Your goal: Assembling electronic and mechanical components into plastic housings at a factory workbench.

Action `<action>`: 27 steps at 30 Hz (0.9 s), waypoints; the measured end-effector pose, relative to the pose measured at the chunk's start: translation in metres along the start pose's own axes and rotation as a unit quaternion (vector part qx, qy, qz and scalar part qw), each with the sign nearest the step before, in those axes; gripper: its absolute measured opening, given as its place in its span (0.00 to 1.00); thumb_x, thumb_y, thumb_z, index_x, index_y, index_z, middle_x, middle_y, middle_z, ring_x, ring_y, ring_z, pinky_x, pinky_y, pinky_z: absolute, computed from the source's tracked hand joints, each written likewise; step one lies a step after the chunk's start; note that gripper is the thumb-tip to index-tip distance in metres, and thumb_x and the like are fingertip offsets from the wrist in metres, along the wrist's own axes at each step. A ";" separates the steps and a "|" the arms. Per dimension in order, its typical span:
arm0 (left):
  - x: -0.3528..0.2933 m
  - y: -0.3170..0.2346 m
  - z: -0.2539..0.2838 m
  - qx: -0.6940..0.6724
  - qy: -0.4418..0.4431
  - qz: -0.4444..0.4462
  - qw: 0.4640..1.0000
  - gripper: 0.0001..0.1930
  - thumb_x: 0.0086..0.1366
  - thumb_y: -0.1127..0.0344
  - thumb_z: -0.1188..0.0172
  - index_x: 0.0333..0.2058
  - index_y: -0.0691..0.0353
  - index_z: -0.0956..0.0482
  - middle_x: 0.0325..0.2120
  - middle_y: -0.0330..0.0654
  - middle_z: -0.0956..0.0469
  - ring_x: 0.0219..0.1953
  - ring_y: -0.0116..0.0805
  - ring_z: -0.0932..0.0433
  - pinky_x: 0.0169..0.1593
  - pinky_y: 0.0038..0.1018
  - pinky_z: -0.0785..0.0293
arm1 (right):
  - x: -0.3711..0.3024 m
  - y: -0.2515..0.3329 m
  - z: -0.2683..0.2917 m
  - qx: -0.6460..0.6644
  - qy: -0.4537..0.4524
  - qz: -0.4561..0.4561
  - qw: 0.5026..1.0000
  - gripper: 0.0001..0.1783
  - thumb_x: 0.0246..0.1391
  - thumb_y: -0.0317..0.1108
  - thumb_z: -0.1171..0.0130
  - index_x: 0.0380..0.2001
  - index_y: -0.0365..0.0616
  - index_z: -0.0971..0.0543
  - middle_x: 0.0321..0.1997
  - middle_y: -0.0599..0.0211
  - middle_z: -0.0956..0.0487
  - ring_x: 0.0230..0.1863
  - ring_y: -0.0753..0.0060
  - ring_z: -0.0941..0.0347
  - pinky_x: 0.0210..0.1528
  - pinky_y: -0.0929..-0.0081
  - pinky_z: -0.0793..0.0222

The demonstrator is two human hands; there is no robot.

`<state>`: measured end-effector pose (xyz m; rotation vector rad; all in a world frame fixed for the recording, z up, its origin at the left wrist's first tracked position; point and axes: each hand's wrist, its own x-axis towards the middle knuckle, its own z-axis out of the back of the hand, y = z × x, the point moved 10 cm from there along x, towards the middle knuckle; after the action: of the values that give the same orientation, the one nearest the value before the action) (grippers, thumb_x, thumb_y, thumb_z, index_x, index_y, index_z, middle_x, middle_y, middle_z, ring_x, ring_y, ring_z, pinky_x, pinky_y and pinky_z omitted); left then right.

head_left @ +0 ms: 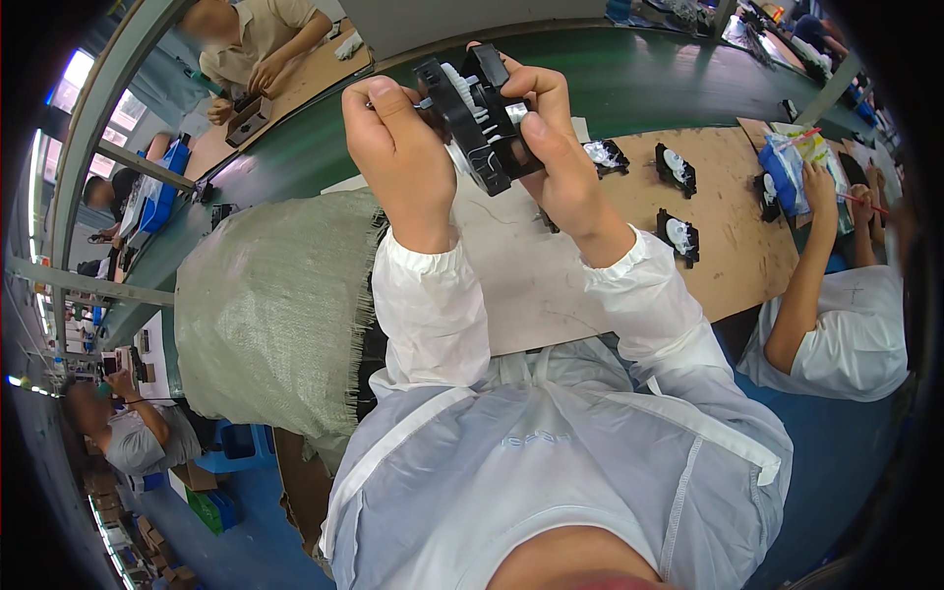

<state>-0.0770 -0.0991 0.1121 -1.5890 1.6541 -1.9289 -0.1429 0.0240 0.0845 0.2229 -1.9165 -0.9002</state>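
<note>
A black plastic gear assembly (470, 120) with white gears is raised in front of me, above the far edge of the work board. My left hand (398, 147) grips its left side, thumb along the top and fingers curled behind. On the other side my right hand (559, 147) clasps it with thumb and bent fingers. White gear teeth show between the black housing halves; what lies under my fingers is hidden. Similar black-and-white assemblies (677, 169) lie on the board to the right, one of them a second unit (678, 236) nearer me.
The brown work board (728, 211) lies before me, beside a green conveyor belt (629, 79). A bulging woven sack (270, 305) stands at my left, against a metal frame (93, 285). Co-workers sit at the right (836, 315), far left and across the belt.
</note>
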 end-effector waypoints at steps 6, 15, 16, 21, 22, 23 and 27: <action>-0.001 0.000 0.002 0.009 0.002 -0.008 1.000 0.14 0.76 0.59 0.58 0.37 0.64 0.32 0.25 0.40 0.29 0.20 0.25 0.33 0.24 0.22 0.32 | 0.000 0.002 -0.002 -0.007 0.002 0.006 1.000 0.17 0.66 0.37 0.62 0.55 0.45 0.41 0.71 0.53 0.47 0.64 0.60 0.44 0.66 0.65 0.53; 0.001 0.003 0.006 0.058 -0.005 -0.014 0.998 0.15 0.76 0.59 0.56 0.36 0.65 0.31 0.24 0.40 0.28 0.23 0.26 0.33 0.28 0.24 0.33 | -0.002 -0.001 -0.005 -0.047 0.013 -0.015 0.999 0.16 0.66 0.37 0.62 0.54 0.46 0.40 0.73 0.51 0.50 0.69 0.55 0.49 0.68 0.63 0.57; 0.001 0.003 0.006 0.071 -0.003 -0.024 0.997 0.15 0.76 0.59 0.57 0.36 0.65 0.31 0.23 0.40 0.28 0.20 0.26 0.33 0.26 0.24 0.33 | -0.002 -0.002 -0.005 -0.061 0.012 -0.021 0.998 0.16 0.66 0.36 0.62 0.54 0.47 0.40 0.73 0.50 0.50 0.70 0.54 0.50 0.69 0.63 0.57; 0.001 0.009 0.008 0.132 0.002 -0.011 0.991 0.15 0.75 0.60 0.56 0.35 0.67 0.31 0.21 0.41 0.27 0.21 0.28 0.33 0.28 0.27 0.32 | -0.001 -0.005 -0.003 -0.074 0.020 -0.017 0.997 0.16 0.66 0.36 0.62 0.55 0.47 0.40 0.73 0.49 0.50 0.71 0.53 0.51 0.69 0.63 0.58; 0.001 0.010 0.008 0.132 0.001 -0.011 0.991 0.15 0.75 0.60 0.56 0.35 0.67 0.31 0.21 0.41 0.27 0.21 0.28 0.33 0.28 0.27 0.32 | -0.001 -0.006 -0.002 -0.078 0.022 -0.017 0.997 0.16 0.66 0.36 0.62 0.55 0.47 0.39 0.73 0.49 0.50 0.71 0.53 0.51 0.69 0.63 0.58; 0.001 0.011 0.008 0.138 0.003 -0.008 0.990 0.15 0.75 0.60 0.56 0.35 0.67 0.30 0.21 0.41 0.27 0.21 0.28 0.32 0.28 0.27 0.32 | -0.001 -0.007 -0.002 -0.081 0.024 -0.017 0.996 0.16 0.66 0.36 0.62 0.55 0.47 0.39 0.73 0.49 0.50 0.71 0.53 0.51 0.69 0.63 0.58; 0.001 0.013 0.007 0.154 0.009 -0.001 0.988 0.15 0.75 0.61 0.55 0.35 0.68 0.30 0.20 0.42 0.27 0.21 0.29 0.32 0.29 0.28 0.31 | -0.001 -0.010 0.000 -0.091 0.031 -0.018 0.995 0.16 0.66 0.35 0.63 0.55 0.47 0.39 0.73 0.48 0.50 0.72 0.52 0.52 0.69 0.62 0.59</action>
<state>-0.0783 -0.1096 0.1009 -1.4559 1.2819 -2.0823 -0.1441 0.0175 0.0770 0.1735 -1.7670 -1.0735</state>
